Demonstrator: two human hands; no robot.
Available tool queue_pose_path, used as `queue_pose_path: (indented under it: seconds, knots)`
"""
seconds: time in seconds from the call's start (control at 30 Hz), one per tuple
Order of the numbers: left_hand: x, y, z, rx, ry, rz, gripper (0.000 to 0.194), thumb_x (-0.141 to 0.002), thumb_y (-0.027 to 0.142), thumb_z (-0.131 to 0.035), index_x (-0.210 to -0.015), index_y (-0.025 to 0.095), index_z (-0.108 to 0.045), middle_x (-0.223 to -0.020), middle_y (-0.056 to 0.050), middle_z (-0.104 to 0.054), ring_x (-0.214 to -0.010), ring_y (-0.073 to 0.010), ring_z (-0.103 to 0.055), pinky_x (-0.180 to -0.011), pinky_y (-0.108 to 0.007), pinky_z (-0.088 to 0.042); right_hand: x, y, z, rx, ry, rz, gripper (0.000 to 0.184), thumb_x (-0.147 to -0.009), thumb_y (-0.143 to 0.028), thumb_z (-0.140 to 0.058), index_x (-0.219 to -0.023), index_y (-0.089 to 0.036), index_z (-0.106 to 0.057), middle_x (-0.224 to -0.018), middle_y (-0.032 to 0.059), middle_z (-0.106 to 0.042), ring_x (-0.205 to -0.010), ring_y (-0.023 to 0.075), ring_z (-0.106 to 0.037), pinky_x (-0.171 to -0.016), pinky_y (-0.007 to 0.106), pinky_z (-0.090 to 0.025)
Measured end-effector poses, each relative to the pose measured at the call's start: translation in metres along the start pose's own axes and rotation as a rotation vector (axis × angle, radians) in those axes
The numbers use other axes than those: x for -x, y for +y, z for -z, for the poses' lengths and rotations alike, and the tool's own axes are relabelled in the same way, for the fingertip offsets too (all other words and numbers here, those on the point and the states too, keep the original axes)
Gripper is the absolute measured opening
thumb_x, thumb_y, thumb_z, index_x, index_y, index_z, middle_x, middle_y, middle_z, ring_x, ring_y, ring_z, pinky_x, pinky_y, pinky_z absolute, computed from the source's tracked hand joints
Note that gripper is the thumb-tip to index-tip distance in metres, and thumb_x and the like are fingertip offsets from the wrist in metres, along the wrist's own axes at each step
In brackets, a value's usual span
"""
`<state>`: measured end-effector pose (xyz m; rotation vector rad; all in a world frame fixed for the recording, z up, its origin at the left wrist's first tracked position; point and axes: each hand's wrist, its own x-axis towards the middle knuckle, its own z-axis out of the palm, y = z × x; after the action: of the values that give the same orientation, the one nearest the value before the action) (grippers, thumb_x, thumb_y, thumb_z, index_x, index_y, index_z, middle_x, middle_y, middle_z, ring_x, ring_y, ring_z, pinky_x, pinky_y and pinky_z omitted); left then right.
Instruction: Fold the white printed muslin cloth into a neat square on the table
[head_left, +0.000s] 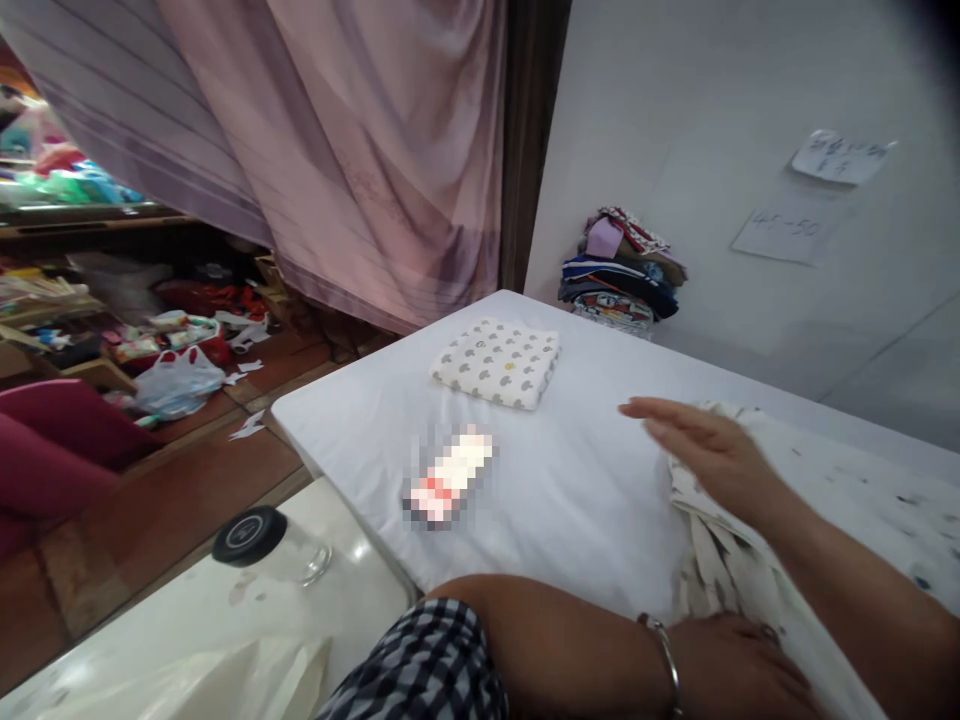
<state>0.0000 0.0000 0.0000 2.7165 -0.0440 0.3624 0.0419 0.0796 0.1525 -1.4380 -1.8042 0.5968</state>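
A white cloth with small scattered dark prints [840, 470] is spread over the right side of the white-covered table [577, 480], its near-left edge bunched in folds. My right hand [701, 450] is above the cloth's left edge, fingers stretched out to the left and nothing in them; contact with the fabric is unclear. Lower down, my left hand [739, 655], with a bracelet and ring, lies on the fabric near the bottom edge of view, its fingertips partly cut off. Farther back sits a folded white cloth with grey prints [499, 362].
A pixelated bright oblong object [450, 480] lies on the table. Front left, a clear jar with a black lid [251, 535] lies on its side on a white surface. A stack of folded clothes [622, 270] stands by the wall. A pink curtain [390, 150] hangs behind.
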Motion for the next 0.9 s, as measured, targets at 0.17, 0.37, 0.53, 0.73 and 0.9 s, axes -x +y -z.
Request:
queue_pose_path:
  seconds: [0.17, 0.37, 0.53, 0.73, 0.9]
  knots:
    - [0.007, -0.004, 0.007, 0.027, 0.016, -0.099, 0.022, -0.08, 0.043, -0.055, -0.091, 0.025, -0.059, -0.1, 0.001, -0.066, -0.111, -0.0165, -0.05, -0.095, -0.034, -0.034, 0.081, 0.02, 0.071, -0.023, 0.346, -0.169, 0.035, -0.077, -0.049, -0.058, -0.103, -0.026, -0.065, -0.099, 0.0049, -0.069, -0.101, 0.0243, -0.06, -0.094, 0.041, -0.045]
    - [0.013, -0.004, 0.02, 0.09, 0.132, -0.044, 0.015, -0.079, 0.031, -0.056, -0.088, 0.019, -0.058, -0.082, -0.004, -0.06, -0.088, -0.0175, -0.053, -0.084, -0.033, -0.038, 0.245, 0.087, 0.097, 0.107, 0.557, -0.595, 0.041, -0.07, -0.054, -0.059, -0.097, -0.024, -0.069, -0.096, 0.0069, -0.07, -0.097, 0.0281, -0.063, -0.087, 0.038, -0.05]
    - [0.013, 0.007, 0.039, 0.061, 0.16, 0.001, 0.015, -0.083, 0.019, -0.047, -0.068, 0.018, -0.052, -0.073, -0.003, -0.053, -0.08, -0.0163, -0.048, -0.084, -0.036, -0.037, 0.363, 0.102, 0.111, 0.126, 0.896, -0.824, 0.042, -0.061, -0.056, -0.062, -0.089, -0.025, -0.069, -0.086, 0.0056, -0.072, -0.093, 0.0304, -0.064, -0.085, 0.039, -0.052]
    - [0.034, 0.017, 0.088, 0.047, 0.275, 0.2, 0.025, -0.089, 0.024, -0.037, -0.068, 0.02, -0.05, -0.069, -0.002, -0.052, -0.076, -0.016, -0.048, -0.078, -0.033, -0.041, 0.406, 0.101, 0.106, -0.051, 0.984, -0.817, 0.043, -0.059, -0.055, -0.063, -0.087, -0.023, -0.07, -0.082, 0.0075, -0.072, -0.086, 0.0301, -0.067, -0.078, 0.038, -0.055]
    - [0.08, 0.007, 0.11, -0.145, 0.221, 0.483, 0.035, -0.088, 0.038, -0.036, -0.061, 0.021, -0.049, -0.066, -0.002, -0.054, -0.071, -0.0164, -0.051, -0.07, -0.029, -0.041, 0.377, 0.104, 0.108, -0.146, 0.894, -0.739, 0.044, -0.067, -0.053, -0.061, -0.094, -0.02, -0.068, -0.088, 0.0087, -0.071, -0.087, 0.0274, -0.066, -0.084, 0.039, -0.052]
